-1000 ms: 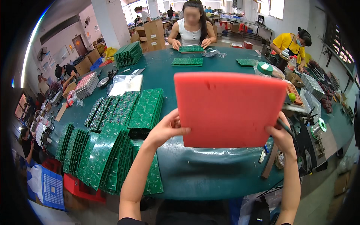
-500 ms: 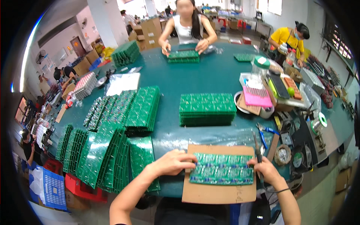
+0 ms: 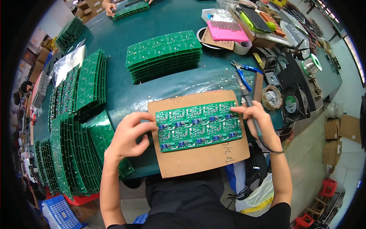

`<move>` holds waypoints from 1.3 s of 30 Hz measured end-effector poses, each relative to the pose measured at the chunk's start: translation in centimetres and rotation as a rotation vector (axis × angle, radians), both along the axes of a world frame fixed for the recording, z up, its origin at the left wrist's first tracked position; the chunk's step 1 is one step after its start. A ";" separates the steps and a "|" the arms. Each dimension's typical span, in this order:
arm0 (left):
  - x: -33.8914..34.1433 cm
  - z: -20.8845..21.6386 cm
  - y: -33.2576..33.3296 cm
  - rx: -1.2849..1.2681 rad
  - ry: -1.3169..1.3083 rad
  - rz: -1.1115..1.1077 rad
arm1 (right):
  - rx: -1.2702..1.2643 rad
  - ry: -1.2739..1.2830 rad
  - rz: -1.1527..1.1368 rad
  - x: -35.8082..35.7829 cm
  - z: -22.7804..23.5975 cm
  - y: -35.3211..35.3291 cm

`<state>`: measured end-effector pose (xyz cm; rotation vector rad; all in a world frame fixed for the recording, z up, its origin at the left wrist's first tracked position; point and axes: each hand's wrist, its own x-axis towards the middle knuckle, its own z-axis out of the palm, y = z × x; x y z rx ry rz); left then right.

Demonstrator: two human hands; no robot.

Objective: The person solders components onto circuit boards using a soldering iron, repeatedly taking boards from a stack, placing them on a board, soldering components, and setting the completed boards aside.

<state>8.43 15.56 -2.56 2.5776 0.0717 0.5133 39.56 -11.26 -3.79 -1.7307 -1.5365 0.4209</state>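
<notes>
A green circuit board point(image 3: 198, 126) with rows of blue parts lies face up on a piece of brown cardboard point(image 3: 202, 165) in front of me. At its left edge is my left hand point(image 3: 129, 134), the fingertips at the edge and the thumb held apart from the fingers. My right hand point(image 3: 261, 120) is closed around a soldering iron point(image 3: 248, 100), whose tip points away from me. The index finger of that hand touches the board's upper right corner. From the iron's rear end a dark cable runs past my wrist.
Stacked green boards point(image 3: 164, 53) stand beyond the cardboard, with more boards point(image 3: 72, 152) at left. On the right lie blue-handled cutters point(image 3: 243, 78), a round holder point(image 3: 271, 97), a small fan point(image 3: 295, 105) and a solder spool point(image 3: 312, 65). Across the table, another person's hand point(image 3: 109, 8) touches a board.
The view has tipped downward and turned, so the board appears larger. My left fingers have loosened at the board's left edge. The soldering iron remains in my right hand.
</notes>
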 end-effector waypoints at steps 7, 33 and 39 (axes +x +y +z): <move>-1.1 2.9 -1.9 -0.599 -0.033 0.271 | 0.230 -0.035 -0.302 -8.2 4.1 -0.5; 2.2 -2.0 -0.6 -0.383 0.022 0.400 | 0.199 0.221 -0.201 -16.6 0.6 8.2; 2.3 -1.7 -0.9 -0.352 -0.013 0.398 | 0.264 0.137 -0.182 -16.5 1.3 7.2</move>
